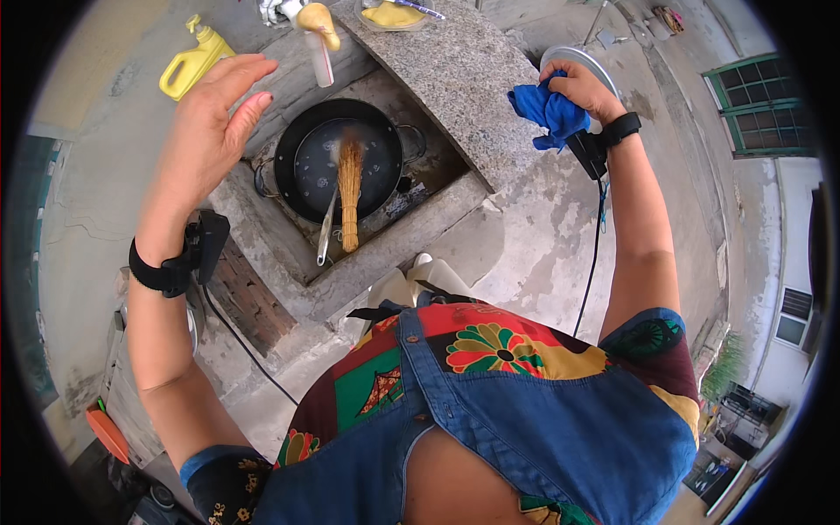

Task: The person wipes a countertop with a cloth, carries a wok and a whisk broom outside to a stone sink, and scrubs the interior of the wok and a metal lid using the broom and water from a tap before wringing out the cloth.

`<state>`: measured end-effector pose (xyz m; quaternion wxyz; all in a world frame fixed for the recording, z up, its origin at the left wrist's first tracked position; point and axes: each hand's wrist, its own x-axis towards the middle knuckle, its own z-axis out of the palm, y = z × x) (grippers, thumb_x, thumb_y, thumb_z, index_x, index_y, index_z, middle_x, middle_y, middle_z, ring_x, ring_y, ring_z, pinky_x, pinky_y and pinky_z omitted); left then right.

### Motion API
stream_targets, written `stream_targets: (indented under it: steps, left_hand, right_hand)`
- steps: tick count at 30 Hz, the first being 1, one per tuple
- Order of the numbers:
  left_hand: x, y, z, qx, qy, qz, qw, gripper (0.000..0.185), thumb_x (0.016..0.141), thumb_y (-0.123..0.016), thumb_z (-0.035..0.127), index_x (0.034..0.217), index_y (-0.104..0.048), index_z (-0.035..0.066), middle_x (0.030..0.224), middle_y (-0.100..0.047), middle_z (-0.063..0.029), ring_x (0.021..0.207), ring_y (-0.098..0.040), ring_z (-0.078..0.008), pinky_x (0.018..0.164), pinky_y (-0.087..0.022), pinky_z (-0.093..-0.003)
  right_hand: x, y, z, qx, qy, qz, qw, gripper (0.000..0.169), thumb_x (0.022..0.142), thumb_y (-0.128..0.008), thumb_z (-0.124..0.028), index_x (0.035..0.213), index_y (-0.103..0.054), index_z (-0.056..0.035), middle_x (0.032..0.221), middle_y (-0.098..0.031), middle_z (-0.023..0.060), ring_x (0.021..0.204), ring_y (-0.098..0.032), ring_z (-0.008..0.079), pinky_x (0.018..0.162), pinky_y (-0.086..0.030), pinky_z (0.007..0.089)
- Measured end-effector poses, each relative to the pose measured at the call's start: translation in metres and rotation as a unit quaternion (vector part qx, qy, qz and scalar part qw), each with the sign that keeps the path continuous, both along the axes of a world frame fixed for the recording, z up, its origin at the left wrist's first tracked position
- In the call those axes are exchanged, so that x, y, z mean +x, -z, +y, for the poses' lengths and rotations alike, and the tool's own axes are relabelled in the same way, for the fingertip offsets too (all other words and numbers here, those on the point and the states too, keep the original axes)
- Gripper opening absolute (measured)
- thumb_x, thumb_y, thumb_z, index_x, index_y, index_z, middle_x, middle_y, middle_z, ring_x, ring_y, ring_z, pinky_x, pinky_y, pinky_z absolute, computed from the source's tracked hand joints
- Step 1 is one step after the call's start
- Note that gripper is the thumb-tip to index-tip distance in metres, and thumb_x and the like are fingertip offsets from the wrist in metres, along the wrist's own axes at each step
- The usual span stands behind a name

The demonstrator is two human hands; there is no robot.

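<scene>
My left hand (213,125) is raised at the left, thumb apart from the fingers, with nothing in it. It appears over the wall ledge beside a yellow plastic jug (203,56) with a pump or spout cap. My right hand (584,88) grips a crumpled blue cloth (554,111) near the right edge of the granite slab. Behind that hand a round metal rim (584,52) shows in part. Before me sits a black two-handled pan (287,164) holding bubbly water. A straw whisk brush (350,197) and a metal utensil's handle (325,233) lean across its near rim.
The pan stands in a sunken concrete basin (453,190). Granite counter (453,85) borders it on the right. A plastic tub (394,20) with yellow contents, a pen (420,8) and a translucent tube (319,62) lie at the back. Cables run from both wrist straps.
</scene>
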<state>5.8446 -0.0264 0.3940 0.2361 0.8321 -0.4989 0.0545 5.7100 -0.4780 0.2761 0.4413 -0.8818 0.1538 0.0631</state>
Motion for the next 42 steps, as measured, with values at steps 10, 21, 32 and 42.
stream_targets:
  steps: [10, 21, 32, 42]
  left_hand:
    - [0.021, 0.016, -0.059, 0.017, -0.051, -0.213, 0.975, 0.045, 0.094, -0.04, 0.033, 0.132, -0.042, 0.01, 0.142, -0.03, -0.0143, 0.128, -0.031, -0.0335, 0.105, -0.024, -0.0397]
    - [0.005, -0.009, -0.034, 0.285, -0.102, -0.268, 0.914, 0.057, 0.084, -0.044, 0.046, 0.126, -0.048, 0.009, 0.137, -0.037, -0.0122, 0.125, -0.035, -0.0334, 0.101, -0.032, -0.042]
    - [-0.016, -0.008, -0.036, 0.273, -0.109, -0.261, 0.92, 0.063, 0.071, -0.063, 0.028, 0.13, -0.043, 0.022, 0.14, -0.034, -0.0043, 0.125, -0.037, -0.0253, 0.098, -0.036, -0.0376]
    - [-0.011, -0.003, -0.05, 0.272, -0.081, -0.316, 0.905, 0.068, 0.07, -0.06, 0.034, 0.133, -0.039, 0.02, 0.121, -0.049, -0.0046, 0.107, -0.049, -0.024, 0.086, -0.044, -0.0365]
  right_hand:
    - [0.003, -0.001, -0.055, 0.074, 0.165, -0.188, 0.966, 0.019, 0.076, -0.057, -0.009, 0.094, -0.06, -0.0046, 0.076, -0.06, 0.0022, 0.066, -0.055, 0.0085, 0.058, -0.045, 0.0221]
    - [0.081, 0.045, 0.053, 0.396, 0.096, -0.177, 0.896, 0.016, 0.074, -0.055, -0.002, 0.089, -0.058, -0.0041, 0.071, -0.058, 0.0023, 0.059, -0.053, 0.0084, 0.054, -0.044, 0.0237]
    - [0.141, 0.074, -0.017, -0.051, 0.132, -0.278, 0.95, 0.04, 0.074, -0.067, -0.028, 0.105, -0.058, -0.0048, 0.096, -0.061, 0.016, 0.09, -0.058, 0.0238, 0.079, -0.045, 0.034]
    - [0.069, 0.061, 0.148, 0.345, -0.086, -0.044, 0.934, 0.051, 0.083, -0.063, -0.027, 0.122, -0.046, 0.0021, 0.118, -0.052, 0.015, 0.109, -0.049, 0.018, 0.093, -0.038, 0.0294]
